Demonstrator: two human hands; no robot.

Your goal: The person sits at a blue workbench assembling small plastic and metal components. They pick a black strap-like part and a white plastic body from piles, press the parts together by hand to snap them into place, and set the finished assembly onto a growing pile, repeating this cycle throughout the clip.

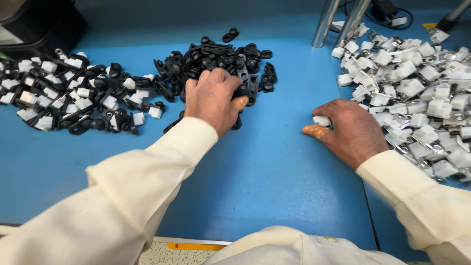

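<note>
Pile of black plastic clips (216, 61) heaped on the blue table (265, 167), at the middle of its far side. Left hand (212, 99) pressed palm-down onto the near edge of that pile, fingers curled into the clips and gripping a few; orange cot on the thumb tip (240, 102). Cream sleeve (122, 196) running back from the wrist toward the near edge of the table.

Right of the black pile, across a bare stretch of blue: right hand (352, 131), palm down, knuckles raised, fingers bent around one small white block (321, 120) pinched at the fingertips, an orange cot on the thumb there too. Just beyond and to the right of that hand, a wide heap of white blocks with metal clips (417, 93), touching the fingers' far side.

Left of the black pile, a third heap of black clips joined with white blocks (73, 100), well apart from both hands.

Behind the black pile to the right, two slanted metal legs (341, 19) standing on the table; dark cable (387, 14) past them. Far left corner: dark box-like object (34, 24). Speckled floor (181, 256) below the table's near edge.
</note>
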